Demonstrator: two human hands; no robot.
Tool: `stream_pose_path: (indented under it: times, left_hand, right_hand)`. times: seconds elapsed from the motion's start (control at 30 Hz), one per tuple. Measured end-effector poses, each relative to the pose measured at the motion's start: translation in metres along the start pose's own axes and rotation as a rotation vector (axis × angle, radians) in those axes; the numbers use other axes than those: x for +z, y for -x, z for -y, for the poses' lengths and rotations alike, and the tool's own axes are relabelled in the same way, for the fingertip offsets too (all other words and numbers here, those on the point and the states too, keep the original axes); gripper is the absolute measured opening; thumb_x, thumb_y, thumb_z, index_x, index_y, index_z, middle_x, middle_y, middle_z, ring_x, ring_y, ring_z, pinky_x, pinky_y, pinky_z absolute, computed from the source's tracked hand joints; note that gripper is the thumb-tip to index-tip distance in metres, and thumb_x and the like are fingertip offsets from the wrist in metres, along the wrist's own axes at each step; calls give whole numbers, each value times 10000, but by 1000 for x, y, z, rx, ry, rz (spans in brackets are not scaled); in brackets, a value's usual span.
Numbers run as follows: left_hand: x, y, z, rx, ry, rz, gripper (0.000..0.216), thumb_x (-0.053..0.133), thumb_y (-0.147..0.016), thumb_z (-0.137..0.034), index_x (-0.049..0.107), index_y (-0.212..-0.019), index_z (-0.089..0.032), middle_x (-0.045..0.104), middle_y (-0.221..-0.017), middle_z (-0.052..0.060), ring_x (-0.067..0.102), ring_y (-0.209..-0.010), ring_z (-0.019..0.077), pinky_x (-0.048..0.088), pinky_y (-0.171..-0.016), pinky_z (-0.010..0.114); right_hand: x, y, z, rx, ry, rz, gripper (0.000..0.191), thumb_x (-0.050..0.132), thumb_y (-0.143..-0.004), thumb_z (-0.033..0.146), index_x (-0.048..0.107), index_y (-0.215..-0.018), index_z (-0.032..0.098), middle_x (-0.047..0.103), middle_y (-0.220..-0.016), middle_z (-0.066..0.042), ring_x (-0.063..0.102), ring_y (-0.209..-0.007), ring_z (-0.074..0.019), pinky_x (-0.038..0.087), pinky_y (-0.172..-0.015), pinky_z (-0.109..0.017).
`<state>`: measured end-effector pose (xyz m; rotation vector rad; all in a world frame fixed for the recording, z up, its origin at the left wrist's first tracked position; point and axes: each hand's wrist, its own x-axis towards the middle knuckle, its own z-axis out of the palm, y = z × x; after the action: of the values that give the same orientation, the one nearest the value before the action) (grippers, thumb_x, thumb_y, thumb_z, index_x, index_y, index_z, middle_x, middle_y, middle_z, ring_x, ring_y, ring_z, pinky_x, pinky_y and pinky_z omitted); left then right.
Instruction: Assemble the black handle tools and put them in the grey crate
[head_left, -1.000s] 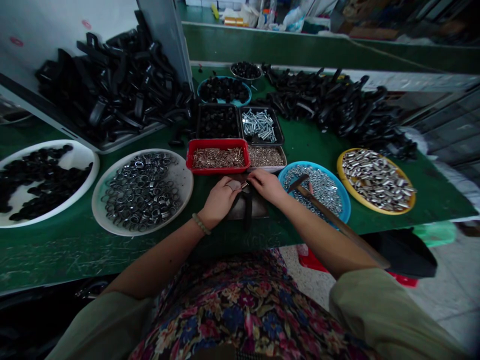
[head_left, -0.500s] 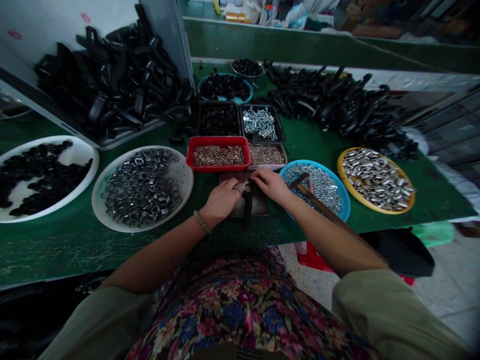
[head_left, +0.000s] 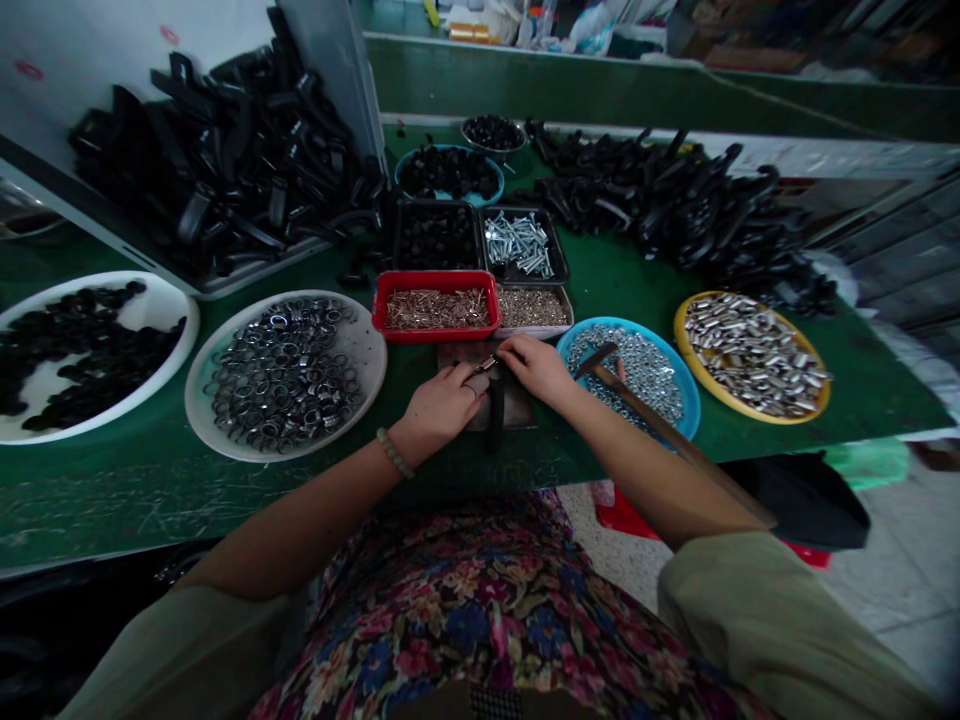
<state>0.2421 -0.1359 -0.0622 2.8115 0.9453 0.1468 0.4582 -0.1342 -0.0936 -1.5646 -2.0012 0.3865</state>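
My left hand (head_left: 441,408), with a ring and a bead bracelet, pinches a small shiny metal piece (head_left: 487,364) over a dark metal plate (head_left: 517,415). Opposite it, my right hand (head_left: 538,370) has thumb and fingers pressed together at the piece's right end; what they hold there is too small to name. A black curved part (head_left: 495,418), like a handle, points toward me beneath the hands, its far end hidden by them. Just beyond stand a red tray (head_left: 436,334) of small copper-coloured rivets and a tray of tiny metal parts (head_left: 531,308).
A hammer (head_left: 637,405) lies across the blue basin (head_left: 694,410) of small metal parts, close to my right forearm. A yellow plate (head_left: 750,412) of metal sleeves is farther right. Left stands a white plate (head_left: 196,420) of metal rings. Black handles (head_left: 247,150) fill a box.
My left hand has shifted slightly left and down, and more of the shiny metal piece shows between the hands. My right hand has barely moved left.
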Motion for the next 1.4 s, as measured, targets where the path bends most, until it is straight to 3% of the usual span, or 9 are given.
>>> stream_pose_path:
  times: [0.23, 0.43, 0.53, 0.7, 0.8, 0.9, 1.03, 1.2, 1.4]
  left_hand:
    - [3, 2, -1, -49, 27, 8, 309, 393, -979, -345, 575, -1194, -220, 555, -1166, 64, 567, -988, 193, 491, -853, 308]
    - [0, 2, -2, -49, 27, 4, 294, 398, -976, -328, 578, -1181, -219, 563, -1139, 64, 577, -980, 194, 488, -860, 303]
    - [0, 3, -3, -62, 29, -3, 300, 393, -977, -329, 570, -1196, -228, 560, -1134, 65, 586, -972, 192, 492, -847, 297]
    - [4, 5, -1, -61, 59, -10, 329, 400, -975, -336, 534, -1259, -238, 550, -1178, 64, 601, -945, 188, 504, -823, 297]
    - [6, 5, 0, -48, 65, -19, 334, 403, -975, -329, 524, -1270, -229, 545, -1185, 66, 602, -951, 189, 503, -828, 299]
    - [7, 5, 0, -53, 57, -17, 320, 414, -970, -325, 538, -1245, -220, 544, -1172, 67, 601, -947, 189, 505, -830, 303]
    - [6, 4, 0, -58, 51, -5, 300, 439, -959, -316, 556, -1216, -218, 550, -1147, 63, 602, -930, 187, 507, -818, 301]
    - [7, 4, 0, -62, 65, -10, 316, 434, -959, -310, 542, -1243, -224, 548, -1162, 65, 600, -926, 193, 512, -803, 306]
    - [8, 4, 3, -62, 85, 2, 319, 439, -958, -316, 538, -1250, -231, 558, -1165, 59, 597, -950, 190, 509, -804, 290]
  right_hand:
    - [-4, 2, 1, -46, 97, 24, 158, 477, -945, 241, 616, -893, 187, 653, -890, -64, 610, -855, -202, 470, -770, -307]
    - [-2, -2, 15, -83, 393, 221, 190, 442, -938, 155, 626, -982, 166, 647, -1002, -124, 622, -855, -212, 470, -736, -299]
    - [-12, 4, 19, -87, 395, 206, 256, 435, -945, 165, 601, -1139, 178, 639, -1133, -122, 616, -1002, -223, 486, -840, -326]
    - [-68, 80, 2, 212, 637, 7, 496, 476, -946, 382, 465, -1349, 93, 596, -1208, -218, 550, -1124, -343, 459, -928, -498]
    - [-96, 135, -16, 393, 823, 111, 447, 488, -931, 376, 512, -1304, 130, 632, -1089, -183, 582, -1012, -349, 492, -831, -500]
    - [-102, 159, -25, 393, 869, 195, 390, 435, -938, 275, 520, -1277, 100, 627, -1036, -190, 599, -976, -330, 512, -795, -467]
    - [-92, 150, -8, 438, 708, 138, 454, 367, -946, 260, 434, -1367, 106, 613, -1109, -220, 658, -871, -310, 551, -674, -442]
    - [-73, 108, 45, 351, 234, 30, 488, 339, -972, 330, 370, -1440, 194, 667, -1166, -162, 694, -935, -292, 574, -767, -434]
    - [-61, 71, 69, 261, 94, 0, 513, 354, -973, 286, 329, -1482, 226, 678, -1178, -128, 699, -943, -277, 570, -781, -412]
